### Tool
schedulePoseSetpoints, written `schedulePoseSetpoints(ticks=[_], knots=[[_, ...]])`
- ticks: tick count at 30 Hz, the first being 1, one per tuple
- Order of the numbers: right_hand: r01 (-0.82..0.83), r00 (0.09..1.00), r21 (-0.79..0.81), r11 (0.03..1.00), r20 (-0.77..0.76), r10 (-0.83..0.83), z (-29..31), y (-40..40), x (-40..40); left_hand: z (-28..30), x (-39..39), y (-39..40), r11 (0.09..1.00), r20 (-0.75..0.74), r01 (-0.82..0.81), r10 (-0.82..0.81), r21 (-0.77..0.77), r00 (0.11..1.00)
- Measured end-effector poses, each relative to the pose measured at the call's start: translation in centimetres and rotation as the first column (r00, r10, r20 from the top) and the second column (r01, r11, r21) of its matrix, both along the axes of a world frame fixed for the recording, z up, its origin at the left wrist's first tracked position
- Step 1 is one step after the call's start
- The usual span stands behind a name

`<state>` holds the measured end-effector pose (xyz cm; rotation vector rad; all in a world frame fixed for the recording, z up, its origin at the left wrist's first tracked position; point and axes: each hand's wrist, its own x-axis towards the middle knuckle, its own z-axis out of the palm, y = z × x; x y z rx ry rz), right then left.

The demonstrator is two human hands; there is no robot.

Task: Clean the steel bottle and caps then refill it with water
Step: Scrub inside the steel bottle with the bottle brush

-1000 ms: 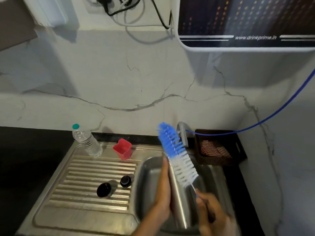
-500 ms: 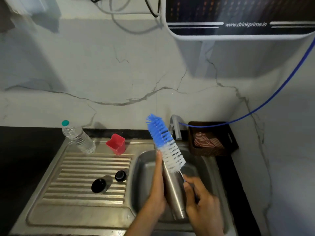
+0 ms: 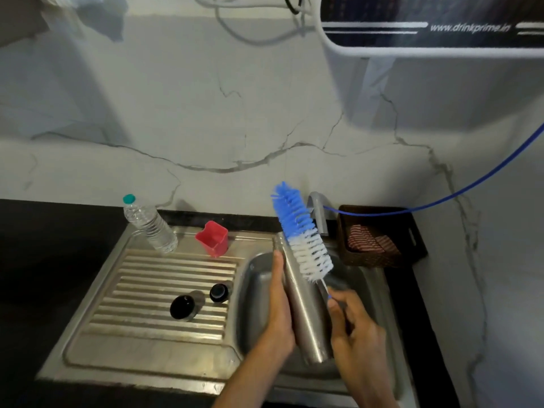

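My left hand (image 3: 278,307) grips the steel bottle (image 3: 306,313), which is tilted over the sink basin (image 3: 253,293) with its mouth toward the wall. My right hand (image 3: 353,325) holds the thin handle of a bottle brush (image 3: 301,231) with blue and white bristles. The bristle head lies outside the bottle, against its upper right side near the mouth. Two black caps rest on the ribbed drainboard (image 3: 147,290): a larger one (image 3: 182,307) and a smaller one (image 3: 219,293).
A clear plastic water bottle (image 3: 148,225) and a red cup (image 3: 213,238) stand at the back of the drainboard. A grey tap (image 3: 319,212) with a blue hose (image 3: 441,198) rises behind the basin. A dark basket (image 3: 379,237) sits right. A water purifier (image 3: 426,25) hangs above.
The brush has slid down a little along the bottle as my right hand drew back toward me. The bottle stays in my left hand over the basin.
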<state>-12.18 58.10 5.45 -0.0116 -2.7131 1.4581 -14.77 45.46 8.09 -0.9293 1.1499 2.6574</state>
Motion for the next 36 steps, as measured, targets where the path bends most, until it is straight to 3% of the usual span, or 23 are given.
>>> schedulePoseSetpoints(ticks=[3, 7, 9, 13, 15, 18, 20, 25, 28, 31, 36], knots=[[-0.033, 0.999, 0.035, 0.999, -0.041, 0.034, 0.4, 0.9, 2.0, 0.4, -2.6, -3.1, 0.993, -0.059, -0.051, 0.044, -0.111, 0.997], [-0.042, 0.998, 0.027, 0.999, -0.055, 0.043, 1.2, 2.1, 4.5, 0.0, -5.0, -8.3, 0.946, -0.029, -0.272, 0.271, -0.178, 0.962], [-0.033, 0.998, 0.033, 0.999, -0.052, 0.035, 0.8, 1.7, 3.3, 1.0, -3.9, -7.7, 0.960, -0.042, -0.209, 0.204, -0.189, 0.978], [-0.043, 0.999, 0.036, 0.998, 0.033, 0.042, -0.1, 0.0, -0.2, 1.1, -0.6, -2.5, 0.991, 0.084, 0.063, -0.054, -0.120, 0.995], [-0.053, 0.997, 0.021, 0.998, 0.050, 0.052, -0.2, 0.2, -0.3, 0.6, -1.4, -2.1, 0.980, 0.048, 0.082, -0.074, -0.184, 0.996], [-0.074, 0.996, 0.024, 0.997, 0.054, 0.072, -0.6, 0.9, 1.8, 1.1, -4.9, -4.8, 0.925, -0.028, -0.034, 0.025, -0.378, 0.999], [-0.094, 0.993, 0.025, 0.995, 0.072, 0.092, -1.2, 1.3, 3.1, 0.6, -6.4, -7.0, 0.910, 0.005, -0.007, 0.010, -0.415, 1.000], [-0.037, 0.993, 0.055, 0.998, 0.116, 0.030, -1.9, 0.9, 1.2, -2.4, -1.8, -3.0, 0.892, 0.101, 0.144, -0.111, -0.427, 0.989], [-0.061, 0.992, 0.054, 0.997, 0.113, 0.055, -1.7, 0.5, 0.5, -4.1, 0.0, 0.1, 0.935, 0.092, 0.080, -0.051, -0.345, 0.994], [-0.085, 0.995, 0.075, 0.994, 0.068, 0.080, -1.6, 1.9, 2.5, -5.1, -3.2, -3.1, 0.967, 0.092, 0.019, 0.004, -0.254, 0.996], [-0.121, 0.992, 0.092, 0.988, -0.017, 0.123, -1.0, 2.9, 4.4, -3.6, -5.6, -9.5, 0.933, 0.047, -0.145, 0.170, -0.329, 0.984]])
